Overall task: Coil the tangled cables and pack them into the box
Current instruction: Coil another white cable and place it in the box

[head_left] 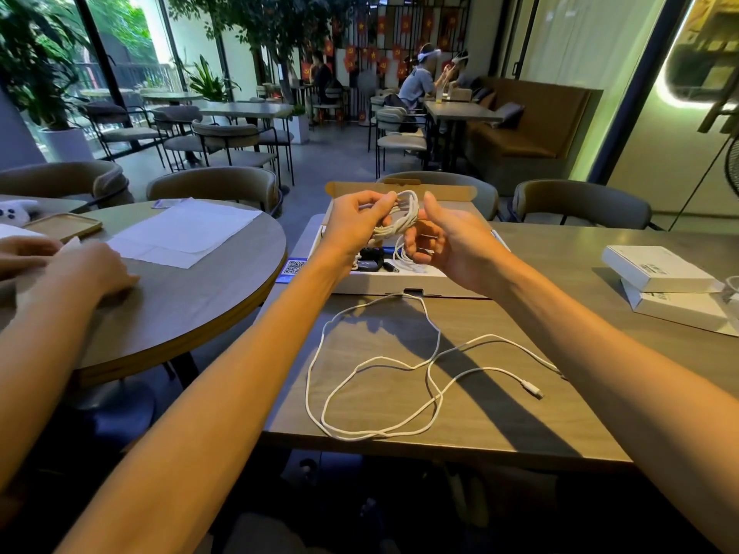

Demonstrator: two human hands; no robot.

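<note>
- A coiled bundle of white cable [402, 217] is held up in the air over the open white cardboard box [384, 281], approx. above its middle.
- The left hand [358, 221] is closed on the bundle from the left. Thumb & fingertips are pinched on the coil's upper loops.
- The right hand [454, 243] is curled under the bundle's lower right. White strands are gripped betw. its bent fingers, and the thumb is pointed straight up, clear of the coil.
- A 2nd, loose white cable [376, 373] is spread in untidy loops on the grey-brown wooden table [560, 273], in front of the box. Its far loop is laid right at the box's front wall, and its plug end [532, 390] is pointed to the right.
- Small dark items [370, 259] are seen inside the box w/ more white cable beside them; they can't be identified.
- Two flat white boxes [660, 269] are stacked near the table's right edge.
- On the round table [180, 305] at left, white paper sheets [184, 233] are laid, and another person's hand [94, 267] is rested there.
</note>
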